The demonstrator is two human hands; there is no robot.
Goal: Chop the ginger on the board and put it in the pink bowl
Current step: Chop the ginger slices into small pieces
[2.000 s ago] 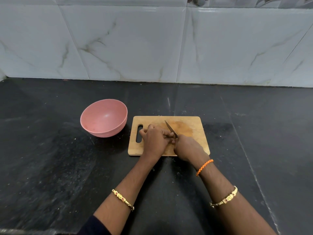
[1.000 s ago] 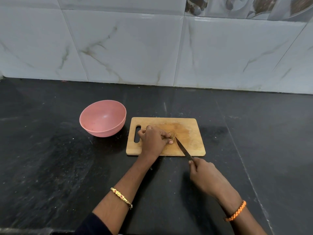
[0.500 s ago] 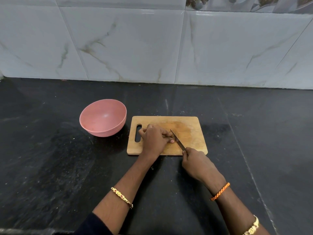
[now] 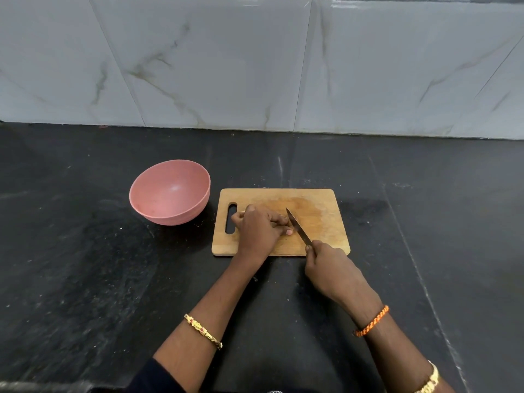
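Ginger hidden; one knife (image 4: 298, 226), one bowl (image 4: 170, 192)

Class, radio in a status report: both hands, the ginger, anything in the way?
Left hand curled over the ginger, which is hidden. Right hand grips knife, blade by left fingers. Pink bowl empty. Nothing in the way.

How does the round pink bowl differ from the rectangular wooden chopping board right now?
The round pink bowl is deep, while the rectangular wooden chopping board is flat with a handle slot. The bowl looks empty and untouched; the board carries the left hand, curled over something hidden, and the blade of the knife held by the right hand. The bowl sits left of the board. Both rest on the black counter.
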